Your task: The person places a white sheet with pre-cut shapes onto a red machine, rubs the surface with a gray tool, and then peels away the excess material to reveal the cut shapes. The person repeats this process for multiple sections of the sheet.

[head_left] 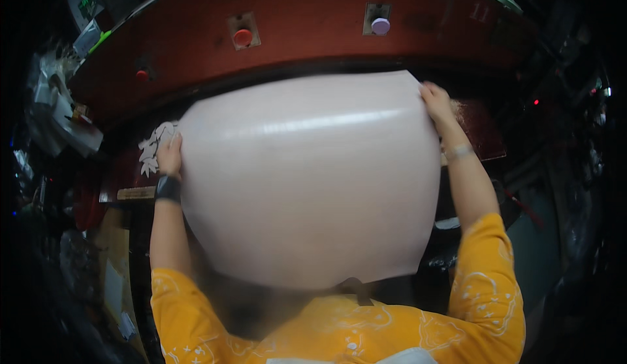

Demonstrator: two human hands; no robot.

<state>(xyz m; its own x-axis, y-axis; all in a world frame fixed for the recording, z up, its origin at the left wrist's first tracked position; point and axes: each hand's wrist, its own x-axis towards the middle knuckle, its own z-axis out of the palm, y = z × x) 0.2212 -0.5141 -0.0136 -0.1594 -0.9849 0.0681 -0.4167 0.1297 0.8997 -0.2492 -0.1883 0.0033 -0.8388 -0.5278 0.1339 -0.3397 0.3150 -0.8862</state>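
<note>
A large, glossy, pale pink sheet (307, 187) spreads out between my two arms and bows slightly, with a band of light across its far part. My left hand (170, 157), below which a black band circles the wrist, grips the sheet's left edge. At the far right corner, my right hand (437, 104) is closed on the opposite edge. Just left of my left hand lie several flat, pale cut-out shapes (151, 147) with leaf-like outlines. The sheet hides most of the surface beneath it, and its near edge comes close to my body.
Beyond the sheet, a dark red machine beam (313, 34) runs across, bearing a red button (243, 37), a lilac button (380, 26) and a smaller red button (142, 75). Crumpled pale plastic (59, 112) is piled at the left. A dark red tabletop (482, 132) shows at the right.
</note>
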